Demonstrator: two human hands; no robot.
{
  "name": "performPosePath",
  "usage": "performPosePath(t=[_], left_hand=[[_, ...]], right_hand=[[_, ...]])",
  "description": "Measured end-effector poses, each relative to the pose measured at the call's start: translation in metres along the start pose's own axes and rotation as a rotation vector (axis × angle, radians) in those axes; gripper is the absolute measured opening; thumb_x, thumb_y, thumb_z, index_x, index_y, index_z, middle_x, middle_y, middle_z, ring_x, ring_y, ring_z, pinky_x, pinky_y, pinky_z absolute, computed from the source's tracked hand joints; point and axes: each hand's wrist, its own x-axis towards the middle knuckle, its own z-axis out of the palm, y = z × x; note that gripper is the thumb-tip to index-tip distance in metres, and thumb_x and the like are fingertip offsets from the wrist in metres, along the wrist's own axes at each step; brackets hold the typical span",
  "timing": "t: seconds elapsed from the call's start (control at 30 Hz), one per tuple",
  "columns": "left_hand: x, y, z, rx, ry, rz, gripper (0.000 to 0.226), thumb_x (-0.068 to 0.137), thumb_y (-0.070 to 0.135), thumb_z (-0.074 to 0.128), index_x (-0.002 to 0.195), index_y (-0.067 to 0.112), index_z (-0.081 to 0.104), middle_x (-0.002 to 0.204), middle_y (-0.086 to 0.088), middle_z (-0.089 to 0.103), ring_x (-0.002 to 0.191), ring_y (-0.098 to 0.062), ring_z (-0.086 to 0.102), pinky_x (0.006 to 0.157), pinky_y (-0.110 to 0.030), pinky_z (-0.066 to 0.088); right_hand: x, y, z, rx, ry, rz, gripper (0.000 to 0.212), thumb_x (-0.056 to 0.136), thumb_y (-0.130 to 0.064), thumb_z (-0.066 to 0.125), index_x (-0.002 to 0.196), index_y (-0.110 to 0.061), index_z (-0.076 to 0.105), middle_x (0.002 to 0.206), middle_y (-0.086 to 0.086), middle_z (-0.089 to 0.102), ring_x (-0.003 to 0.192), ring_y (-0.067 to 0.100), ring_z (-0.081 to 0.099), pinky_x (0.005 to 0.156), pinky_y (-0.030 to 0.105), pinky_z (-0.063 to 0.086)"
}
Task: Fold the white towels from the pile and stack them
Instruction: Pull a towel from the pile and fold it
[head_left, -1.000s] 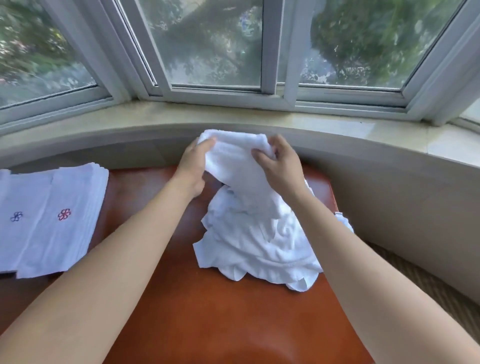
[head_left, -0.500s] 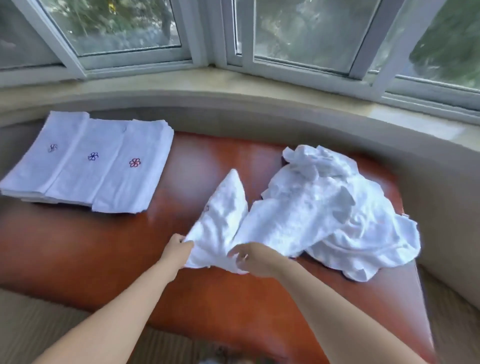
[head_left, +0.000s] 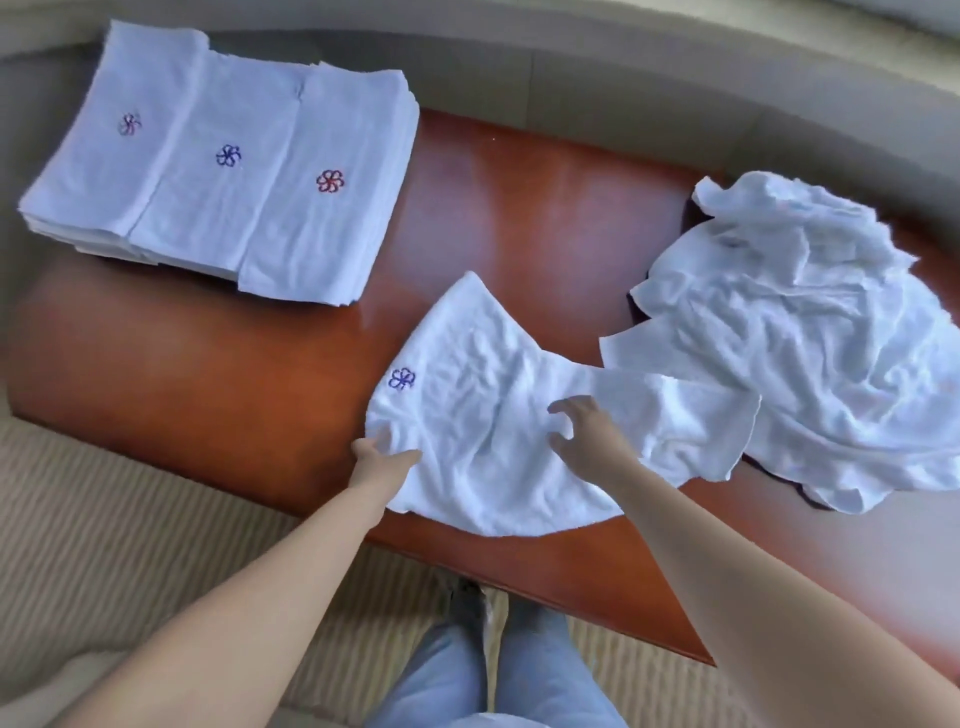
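At the far left of the reddish wooden table (head_left: 249, 358), the folded towels (head_left: 223, 161) are lying in overlapping stacks, showing three small embroidered flowers: a faded one, a blue one and a red one. Nearer the middle, a single white towel (head_left: 498, 395) is lying spread and wrinkled on the table's near edge, with a blue flower emblem (head_left: 402, 379) showing close to its left border. The left hand (head_left: 382, 454) is resting on this towel's lower left corner, its fingers lying fairly straight against the cloth rather than curling round it. Just to the right, the right hand (head_left: 584, 431) is hovering over the towel's middle with its fingers spread and loosely bent, gripping nothing; whether the fingertips are touching the fabric cannot be told. Farther right, the pile of unfolded towels (head_left: 810, 332) is sitting crumpled at the table's right end, its lower left edge overlapping the spread towel's right side. Below the table, the person's jeans (head_left: 498, 670) are standing over a striped carpet (head_left: 104, 535).
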Motion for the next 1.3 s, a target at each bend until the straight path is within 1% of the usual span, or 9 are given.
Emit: performPosePath(t=[0.17,0.3,0.4,0.53,0.7,0.87,1.07,1.2,1.3], left_hand=[[-0.007,-0.016,-0.011,-0.003,-0.220,-0.323,0.079,0.078,0.059,0.081,0.139,0.018,0.053,0.131,-0.005,0.061,0.110,-0.023,0.062,0.103,-0.040,0.051],[-0.002,-0.020,-0.015,0.108,-0.330,-0.359,0.062,0.081,0.041,0.083,0.132,0.015,0.058,0.129,-0.006,0.064,0.115,-0.023,0.062,0.105,-0.040,0.051],[0.004,-0.011,-0.021,0.055,-0.338,-0.280,0.052,0.087,0.030,0.079,0.130,0.009,0.060,0.130,-0.013,0.064,0.117,-0.029,0.064,0.107,-0.039,0.050],[0.014,0.025,-0.053,-0.369,-0.385,-0.007,0.039,0.094,0.017,0.072,0.130,0.006,0.063,0.121,-0.021,0.071,0.116,-0.036,0.068,0.102,-0.049,0.054],[0.022,0.086,-0.072,-0.917,-0.325,0.179,0.047,0.094,0.043,0.071,0.134,0.021,0.062,0.129,-0.007,0.070,0.119,-0.021,0.068,0.103,-0.038,0.052],[0.029,0.108,-0.002,-0.495,-0.483,0.083,0.054,0.085,0.058,0.075,0.130,0.030,0.065,0.127,0.007,0.071,0.121,-0.016,0.065,0.108,-0.040,0.048],[0.059,0.137,0.038,-0.416,-0.176,0.071,0.046,0.094,0.050,0.064,0.134,0.029,0.056,0.119,0.002,0.067,0.109,-0.019,0.066,0.093,-0.036,0.056],[0.068,0.150,0.034,-0.506,-0.213,-0.022,0.022,0.087,0.028,0.076,0.104,0.018,0.067,0.088,0.002,0.063,0.081,-0.012,0.060,0.078,-0.026,0.057],[0.053,0.159,0.018,-0.532,-0.274,0.063,0.036,0.083,0.025,0.066,0.119,0.017,0.069,0.109,-0.004,0.074,0.101,-0.019,0.069,0.088,-0.032,0.057]], right_hand=[[0.065,-0.030,-0.004,-0.038,0.100,-0.083,0.061,0.096,-0.028,0.060,0.152,-0.018,0.038,0.156,0.004,0.037,0.147,0.024,0.029,0.119,0.038,0.029],[0.098,-0.037,-0.001,-0.216,0.041,0.045,0.068,0.095,-0.050,0.058,0.150,-0.016,0.037,0.136,0.006,0.057,0.132,0.028,0.049,0.117,0.041,0.025],[0.107,-0.042,-0.008,-0.271,-0.084,0.141,0.047,0.092,-0.056,0.056,0.117,-0.016,0.061,0.089,-0.003,0.064,0.089,0.023,0.063,0.085,0.036,0.044],[0.100,-0.049,-0.040,0.068,-0.180,0.045,0.035,0.088,-0.046,0.066,0.076,-0.014,0.064,0.066,-0.007,0.055,0.061,0.016,0.051,0.051,0.026,0.035],[0.082,-0.052,-0.086,0.645,0.164,0.046,0.033,0.090,-0.048,0.068,0.072,-0.023,0.060,0.069,-0.009,0.053,0.061,0.010,0.046,0.052,0.023,0.037],[0.093,-0.037,-0.057,0.755,-0.087,0.278,0.021,0.097,-0.035,0.066,0.097,-0.014,0.063,0.092,0.006,0.067,0.070,0.016,0.066,0.055,0.026,0.055],[0.105,-0.024,-0.029,0.905,-0.307,0.644,0.032,0.090,-0.041,0.072,0.107,-0.014,0.069,0.092,0.002,0.074,0.074,0.019,0.072,0.062,0.027,0.056],[0.110,-0.027,-0.041,0.990,-0.374,0.575,0.041,0.076,-0.036,0.084,0.109,-0.014,0.071,0.095,0.005,0.065,0.087,0.021,0.061,0.077,0.032,0.048],[0.106,-0.037,-0.070,1.081,-0.379,0.407,0.040,0.084,-0.029,0.076,0.120,-0.011,0.072,0.103,0.005,0.075,0.089,0.023,0.071,0.079,0.033,0.056]])
